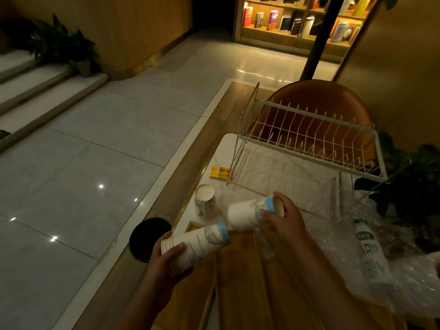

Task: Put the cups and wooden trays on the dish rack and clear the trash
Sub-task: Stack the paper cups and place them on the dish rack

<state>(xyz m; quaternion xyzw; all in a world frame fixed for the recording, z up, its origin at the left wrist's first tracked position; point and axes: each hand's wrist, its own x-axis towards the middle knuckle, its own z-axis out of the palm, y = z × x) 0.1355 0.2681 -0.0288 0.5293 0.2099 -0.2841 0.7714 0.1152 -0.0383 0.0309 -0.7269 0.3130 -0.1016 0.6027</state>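
My left hand grips a stack of white paper cups with a blue band, held on its side above the table's left edge. My right hand holds another white paper cup on its side, in front of the dish rack. A third paper cup stands upright on the table. The white wire dish rack stands at the back of the table with two tiers, both bare. Wooden trays lie on the table under my forearms.
A black round bin stands on the floor left of the table. A small yellow packet lies beside the rack's left foot. Crumpled clear plastic and a printed plastic bag lie at the right. An orange chair stands behind the rack.
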